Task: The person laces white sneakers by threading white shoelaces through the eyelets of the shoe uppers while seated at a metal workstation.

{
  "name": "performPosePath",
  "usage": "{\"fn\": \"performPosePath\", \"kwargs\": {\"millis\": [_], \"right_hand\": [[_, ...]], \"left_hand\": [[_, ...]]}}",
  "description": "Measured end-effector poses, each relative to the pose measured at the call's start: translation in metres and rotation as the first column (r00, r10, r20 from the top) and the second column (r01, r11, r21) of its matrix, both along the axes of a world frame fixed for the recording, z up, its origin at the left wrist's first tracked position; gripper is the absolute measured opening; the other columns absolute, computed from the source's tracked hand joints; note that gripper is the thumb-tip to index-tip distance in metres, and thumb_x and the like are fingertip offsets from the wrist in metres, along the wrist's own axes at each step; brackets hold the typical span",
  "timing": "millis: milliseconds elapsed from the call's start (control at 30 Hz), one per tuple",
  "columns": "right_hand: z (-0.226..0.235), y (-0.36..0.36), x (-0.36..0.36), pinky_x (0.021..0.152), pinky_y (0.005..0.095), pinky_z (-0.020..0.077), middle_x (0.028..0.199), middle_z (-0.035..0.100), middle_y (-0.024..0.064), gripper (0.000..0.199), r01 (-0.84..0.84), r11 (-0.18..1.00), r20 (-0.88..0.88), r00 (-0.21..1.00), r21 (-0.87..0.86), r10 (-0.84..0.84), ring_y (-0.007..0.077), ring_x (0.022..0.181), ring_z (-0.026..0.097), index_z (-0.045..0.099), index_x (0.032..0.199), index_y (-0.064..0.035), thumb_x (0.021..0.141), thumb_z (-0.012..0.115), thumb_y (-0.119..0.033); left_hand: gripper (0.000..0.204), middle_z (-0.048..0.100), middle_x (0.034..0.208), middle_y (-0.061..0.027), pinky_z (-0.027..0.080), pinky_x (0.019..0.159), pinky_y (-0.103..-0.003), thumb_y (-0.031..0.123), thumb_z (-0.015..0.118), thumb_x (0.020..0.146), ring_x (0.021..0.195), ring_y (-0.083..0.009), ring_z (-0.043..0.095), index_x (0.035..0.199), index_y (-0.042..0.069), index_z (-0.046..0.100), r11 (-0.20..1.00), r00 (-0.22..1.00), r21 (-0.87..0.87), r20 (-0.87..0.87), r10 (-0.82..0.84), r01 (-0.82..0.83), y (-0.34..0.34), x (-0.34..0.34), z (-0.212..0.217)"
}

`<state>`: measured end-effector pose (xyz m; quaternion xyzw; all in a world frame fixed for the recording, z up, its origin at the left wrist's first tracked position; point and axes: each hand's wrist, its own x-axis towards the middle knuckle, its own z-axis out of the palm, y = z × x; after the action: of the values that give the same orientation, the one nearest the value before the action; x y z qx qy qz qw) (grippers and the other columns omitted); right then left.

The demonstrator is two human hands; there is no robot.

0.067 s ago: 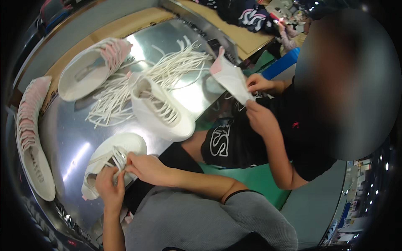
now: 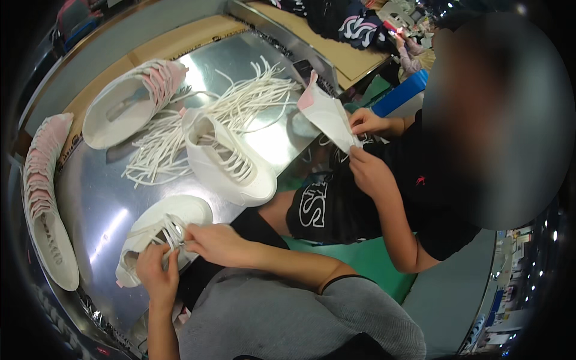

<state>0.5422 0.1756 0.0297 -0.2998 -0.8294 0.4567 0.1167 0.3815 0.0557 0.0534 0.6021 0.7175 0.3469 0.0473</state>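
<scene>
Currently, a grey shirt (image 2: 288,312) is filling the near edge, with both forearms reaching up past it. Left hand (image 2: 158,273) is curling its fingers in at the shoe opening; can't tell if it's gripping lace or shoe edge. Right hand (image 2: 213,243) is pinching the white laces (image 2: 173,231) between thumb and fingers, over the throat. White shoe (image 2: 155,214) under both hands is resting on the metal worktop (image 2: 99,201), toe pointing up-right, pink heel tab showing lower left. Left of it, a long row of nested white-and-pink uppers (image 2: 45,165) is curving along the worktop's side. Beyond, a second white shoe (image 2: 237,174) is sitting with lacing across its throat, toe angling toward the lower right. A loose pile of white laces (image 2: 159,147) is spreading out just behind it, touching. Further up-left, another nested group of uppers (image 2: 120,114) is lying on its side. Off to the right, a co-worker in black is holding a white-and-pink upper (image 2: 327,120) with both hands. Behind, a blue bin (image 2: 399,96) is standing near that person, and dark printed fabric (image 2: 360,30) is lying on a tan board (image 2: 327,45).
</scene>
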Motion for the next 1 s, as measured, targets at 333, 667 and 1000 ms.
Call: {"fn": "performPosePath", "kwargs": {"millis": [333,667,1000], "right_hand": [[0.031,-0.002,-0.022,0.063,0.0421,0.0521,0.085,0.066,0.0124,0.023,-0.137,0.9,-0.146,0.966,0.414,0.215,0.0336,0.075,0.068,0.059,0.105,-0.0047,0.083,0.063,-0.01],[0.036,0.026,-0.044,0.073,0.0427,0.0529,0.088,0.072,0.0117,0.023,-0.401,0.902,0.176,0.911,0.162,0.373,0.033,0.084,0.07,0.068,0.1,-0.0078,0.078,0.069,-0.014],[0.026,0.022,-0.044,0.073,0.0338,0.0511,0.092,0.072,0.0092,0.02,-0.091,0.972,-0.116,0.991,-0.218,0.067,0.0215,0.085,0.068,0.07,0.101,-0.008,0.082,0.072,-0.013]], "left_hand": [[0.013,0.059,0.079,-0.0127,0.041,0.067,-0.043,0.0,0.071,0.076,0.076,-0.0339,0.055,0.084,0.002,0.061,0.996,0.984,0.003,-0.157,-0.088,0.089,-0.003,0.01,0.02],[0.02,0.057,0.075,-0.0106,0.042,0.062,-0.041,-0.001,0.073,0.071,0.072,-0.0306,0.056,0.088,0.003,0.062,0.982,0.947,0.119,-0.304,-0.104,0.146,-0.012,0.004,0.006],[0.023,0.057,0.073,-0.008,0.04,0.062,-0.039,-0.001,0.075,0.068,0.069,-0.0282,0.054,0.087,0.005,0.062,0.982,0.972,0.071,-0.172,-0.161,0.175,-0.004,-0.002,0.009]]}}
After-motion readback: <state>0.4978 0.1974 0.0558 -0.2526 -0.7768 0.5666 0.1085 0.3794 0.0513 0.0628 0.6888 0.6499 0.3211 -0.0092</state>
